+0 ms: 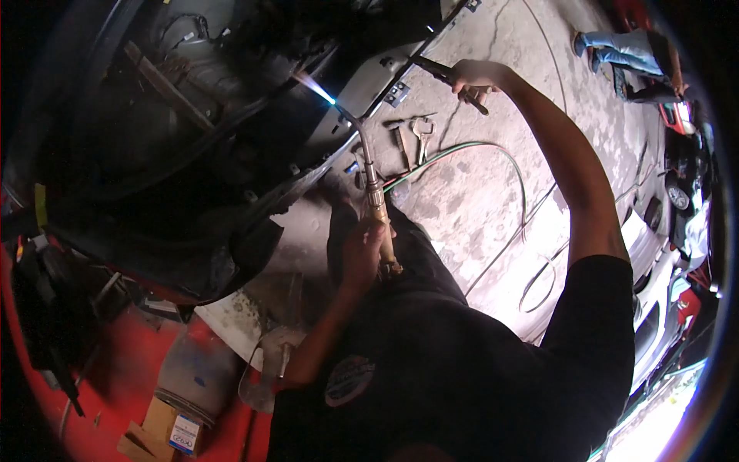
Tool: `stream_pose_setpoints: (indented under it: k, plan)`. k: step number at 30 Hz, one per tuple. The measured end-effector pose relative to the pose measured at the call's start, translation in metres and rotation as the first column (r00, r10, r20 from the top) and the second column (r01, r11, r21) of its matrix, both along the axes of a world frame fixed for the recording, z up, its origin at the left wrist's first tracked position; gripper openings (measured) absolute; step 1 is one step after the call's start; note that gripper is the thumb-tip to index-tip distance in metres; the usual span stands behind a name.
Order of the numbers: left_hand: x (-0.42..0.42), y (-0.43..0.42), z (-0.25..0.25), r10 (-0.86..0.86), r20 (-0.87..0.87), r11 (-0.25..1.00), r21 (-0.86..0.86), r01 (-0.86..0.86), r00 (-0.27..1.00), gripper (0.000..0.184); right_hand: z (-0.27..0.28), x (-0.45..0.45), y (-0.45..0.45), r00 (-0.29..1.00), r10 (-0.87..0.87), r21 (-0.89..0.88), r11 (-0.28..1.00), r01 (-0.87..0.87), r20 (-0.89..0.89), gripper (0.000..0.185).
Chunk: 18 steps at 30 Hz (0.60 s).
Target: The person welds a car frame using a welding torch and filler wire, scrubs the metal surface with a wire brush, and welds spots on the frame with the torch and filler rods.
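My left hand (363,250) is wrapped round the brass handle of a gas torch (375,192). The torch's bent tube points up at the dark car body panel (192,146), and a blue-white flame (317,88) comes from its tip. Further right, my right hand (477,79) grips a dark long-handled tool (435,68) that looks like pliers. Its far end reaches to the panel's edge; whether it clamps the metal I cannot tell. On the floor between my hands lie a hammer (401,146) and locking pliers (422,137).
Red and green hoses (477,144) curve over the concrete floor (477,200). A red surface (131,346) with a cardboard box (158,427) is at lower left. At the upper right stands another person (631,50), with parked cars (677,192) below.
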<state>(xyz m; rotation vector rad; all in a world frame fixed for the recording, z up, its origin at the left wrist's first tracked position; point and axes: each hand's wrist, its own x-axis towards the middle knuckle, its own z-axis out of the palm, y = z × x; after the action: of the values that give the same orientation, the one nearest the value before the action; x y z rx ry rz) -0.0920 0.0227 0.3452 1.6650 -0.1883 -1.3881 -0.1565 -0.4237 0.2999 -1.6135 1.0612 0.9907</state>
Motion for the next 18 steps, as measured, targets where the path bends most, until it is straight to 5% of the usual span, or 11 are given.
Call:
stream_pose_setpoints:
  k: [3, 18]
  plan:
    - [0.002, -0.002, -0.001, 0.000, 0.019, 1.000, -0.021, 0.001, 1.000, 0.029, -0.017, -0.004, -0.004, 0.994, -0.110, 0.007, 0.994, 0.110, -0.018, 0.031]
    - [0.012, -0.004, 0.004, 0.001, 0.014, 0.996, -0.087, 0.000, 1.000, 0.029, -0.023, -0.010, 0.002, 0.991, -0.137, -0.012, 0.991, 0.137, 0.003, 0.032]
